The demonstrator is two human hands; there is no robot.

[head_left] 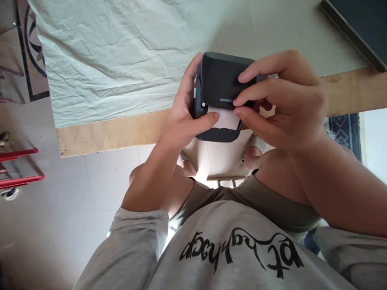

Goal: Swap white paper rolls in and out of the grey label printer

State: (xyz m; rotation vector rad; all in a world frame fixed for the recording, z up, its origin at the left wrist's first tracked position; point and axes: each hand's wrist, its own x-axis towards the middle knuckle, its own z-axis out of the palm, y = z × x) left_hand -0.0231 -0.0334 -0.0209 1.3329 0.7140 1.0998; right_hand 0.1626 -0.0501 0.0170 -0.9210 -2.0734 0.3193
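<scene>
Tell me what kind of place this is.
Probably a room in a home rather than a workshop. A wooden table is covered with a creased white cloth, the floor is pale tile, and a patterned rug lies nearby. Both hands hold a small dark label printer.

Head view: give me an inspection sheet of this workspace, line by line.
Surface: wooden table edge under a wrinkled pale cloth.
Job's things: dark label printer held over the table edge; white label sticking out of its slot.
Clutter: dark flat object at the table's far corner.
Grippers: left hand grips the printer's side, thumb on the label; right hand holds the other side, fingertips at the slot.
Cables: nothing seen.
Surroundings: pale floor tiles, red frame, patterned rug.
</scene>
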